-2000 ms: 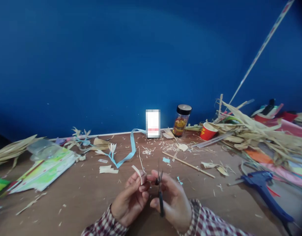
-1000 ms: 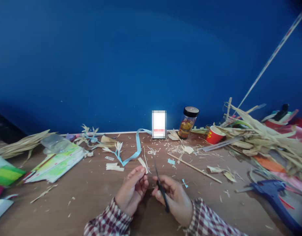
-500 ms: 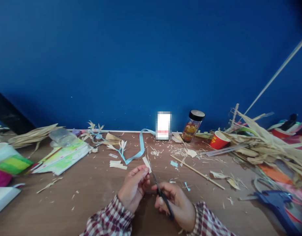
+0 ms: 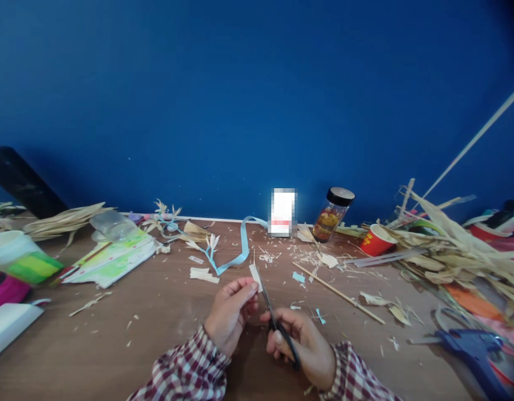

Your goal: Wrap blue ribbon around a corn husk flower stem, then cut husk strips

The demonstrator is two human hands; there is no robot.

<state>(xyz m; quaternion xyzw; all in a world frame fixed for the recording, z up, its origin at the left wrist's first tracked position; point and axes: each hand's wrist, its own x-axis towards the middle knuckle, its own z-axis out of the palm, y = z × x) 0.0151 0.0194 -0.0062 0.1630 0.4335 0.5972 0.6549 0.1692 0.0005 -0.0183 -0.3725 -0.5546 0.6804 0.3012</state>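
Between the thumb and fingers of my left hand (image 4: 234, 309) is a small pale strip of corn husk (image 4: 255, 275), held upright. My right hand (image 4: 305, 342) grips black-handled scissors (image 4: 287, 341), with their blades pointing up and away along the strip's right edge. Whether the blades touch the strip I cannot tell. Beyond my hands lies a husk flower on a blue stem (image 4: 209, 253), with a light blue ribbon (image 4: 243, 250) running from it toward the wall. Several cut husk strips (image 4: 204, 275) lie beside it.
A thin stick (image 4: 340, 295) lies right of my hands among husk scraps. A jar with a black lid (image 4: 332, 214) and a red paper cup (image 4: 378, 239) stand behind. At right are a blue glue gun (image 4: 470, 345) and a husk pile (image 4: 445, 239); at left, a painted sheet (image 4: 115, 256).
The whole view has shifted slightly, so things appear a little further right. My hands still hold the strip and the scissors in nearly the same pose.
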